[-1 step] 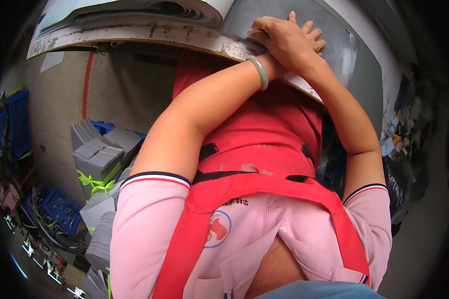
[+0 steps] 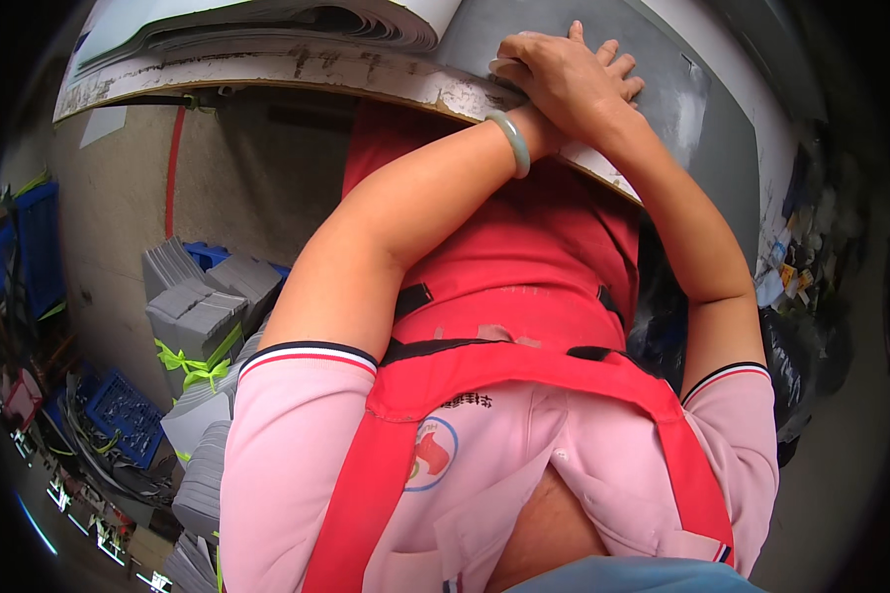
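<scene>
My left arm, a pale green bangle (image 2: 510, 144) at its wrist, reaches over the worktable's edge. My left hand (image 2: 621, 69) lies flat on a dark grey sheet (image 2: 667, 84), its fingers spread. Crossing over it, my right hand (image 2: 570, 87) covers the back of the left hand and much of its palm side. The right fingers are bent round a small whitish piece (image 2: 505, 67), only its edge showing near the fingertips; its kind I cannot make out.
Large bent sheets (image 2: 366, 28) lie in a pile on the worktable (image 2: 297, 65) at the far left. On the floor to the left stand stacks of grey pieces (image 2: 196, 314) tied with green strips and a blue crate (image 2: 126, 417). Black plastic bags (image 2: 791, 366) are at the right.
</scene>
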The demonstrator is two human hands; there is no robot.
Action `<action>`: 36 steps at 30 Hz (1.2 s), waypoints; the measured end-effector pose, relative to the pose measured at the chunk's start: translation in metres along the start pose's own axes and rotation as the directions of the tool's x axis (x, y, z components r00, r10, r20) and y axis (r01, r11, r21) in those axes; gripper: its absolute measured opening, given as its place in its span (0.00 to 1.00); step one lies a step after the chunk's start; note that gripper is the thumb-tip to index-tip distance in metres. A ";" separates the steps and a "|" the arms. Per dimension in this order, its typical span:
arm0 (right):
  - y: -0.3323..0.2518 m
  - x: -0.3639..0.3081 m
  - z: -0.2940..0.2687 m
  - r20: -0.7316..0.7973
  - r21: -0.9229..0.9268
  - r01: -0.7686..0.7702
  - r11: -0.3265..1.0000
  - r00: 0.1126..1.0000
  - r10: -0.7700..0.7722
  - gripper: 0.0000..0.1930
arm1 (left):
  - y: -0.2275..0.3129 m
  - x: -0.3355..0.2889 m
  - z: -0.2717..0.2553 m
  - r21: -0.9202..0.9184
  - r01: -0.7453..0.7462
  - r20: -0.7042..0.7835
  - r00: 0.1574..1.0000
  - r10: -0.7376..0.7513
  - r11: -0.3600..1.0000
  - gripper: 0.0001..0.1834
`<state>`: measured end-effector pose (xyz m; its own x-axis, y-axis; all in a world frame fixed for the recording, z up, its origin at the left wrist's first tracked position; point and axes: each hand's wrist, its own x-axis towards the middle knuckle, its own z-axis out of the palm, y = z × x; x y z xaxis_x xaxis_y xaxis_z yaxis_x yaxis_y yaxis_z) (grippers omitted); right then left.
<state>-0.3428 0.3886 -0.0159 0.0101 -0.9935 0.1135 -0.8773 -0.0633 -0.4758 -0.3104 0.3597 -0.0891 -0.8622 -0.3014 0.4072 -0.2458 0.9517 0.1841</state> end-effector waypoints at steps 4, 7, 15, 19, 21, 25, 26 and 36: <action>0.005 -0.005 -0.029 -0.057 0.179 -0.131 0.975 0.988 0.143 0.13 | -0.002 0.002 -0.001 -0.103 0.063 0.080 0.995 -0.055 0.993 0.23; 0.036 -0.022 -0.049 -0.122 0.376 -0.210 0.903 0.954 0.273 0.14 | 0.003 0.000 -0.002 -0.141 0.059 -0.059 0.996 -0.067 0.988 0.21; 0.183 -0.117 -0.080 -0.325 0.393 -0.679 0.621 0.529 0.784 0.12 | -0.001 0.001 -0.008 -0.116 0.048 -0.054 0.997 -0.054 0.992 0.17; 0.216 -0.128 -0.103 -0.093 0.772 -0.495 0.398 0.532 0.842 0.11 | -0.001 0.001 -0.011 -0.135 0.040 -0.073 0.996 -0.050 0.990 0.15; 0.224 -0.138 -0.115 -0.011 0.874 -0.382 0.300 0.602 0.799 0.11 | 0.002 0.003 -0.012 -0.140 0.030 -0.095 0.994 -0.044 0.990 0.15; 0.197 -0.127 -0.101 0.078 0.836 -0.401 0.375 0.763 0.642 0.10 | -0.004 -0.001 -0.010 -0.231 -0.025 -0.187 0.982 -0.019 0.973 0.14; 0.189 -0.129 -0.096 0.039 0.709 -0.461 0.534 0.781 0.623 0.08 | 0.001 0.000 -0.016 -0.230 -0.041 -0.182 0.983 -0.001 0.972 0.14; 0.229 -0.140 -0.077 -0.046 0.975 0.181 -0.129 0.731 0.681 0.11 | 0.026 -0.035 -0.069 -0.287 -0.170 -0.009 0.985 0.174 0.943 0.14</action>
<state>-0.5819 0.5201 -0.0735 -0.6119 -0.7650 -0.2007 0.5826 -0.2644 -0.7685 -0.2560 0.3911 -0.0366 -0.8878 -0.1314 0.4410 0.0414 0.9316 0.3610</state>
